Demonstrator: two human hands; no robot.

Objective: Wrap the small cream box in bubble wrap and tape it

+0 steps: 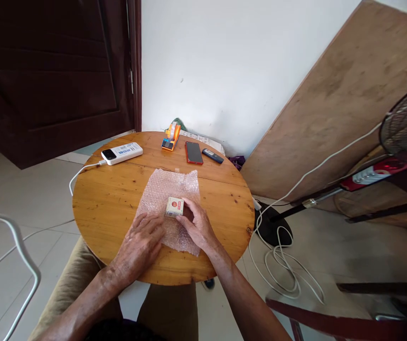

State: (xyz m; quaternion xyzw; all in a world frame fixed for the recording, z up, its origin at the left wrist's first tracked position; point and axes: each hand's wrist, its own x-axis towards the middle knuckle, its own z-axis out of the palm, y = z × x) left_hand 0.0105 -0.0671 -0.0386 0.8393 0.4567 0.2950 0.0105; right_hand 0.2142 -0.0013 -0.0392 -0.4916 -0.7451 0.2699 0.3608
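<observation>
A sheet of bubble wrap (157,189) lies spread on the round wooden table (111,203). On it rests a small white box with red print (175,206). My right hand (198,225) grips the box from its right side, thumb at the near edge and fingers at the far edge. My left hand (141,244) lies flat with fingers stretched over the near left part of the bubble wrap, a little apart from the box.
Toward the table's far side are a white power bank (127,152) with a cable, an orange tape dispenser (171,137), a red-edged phone (194,153) and a small dark blue device (212,156). A standing fan (377,175) and coiled cable (284,265) are at the right.
</observation>
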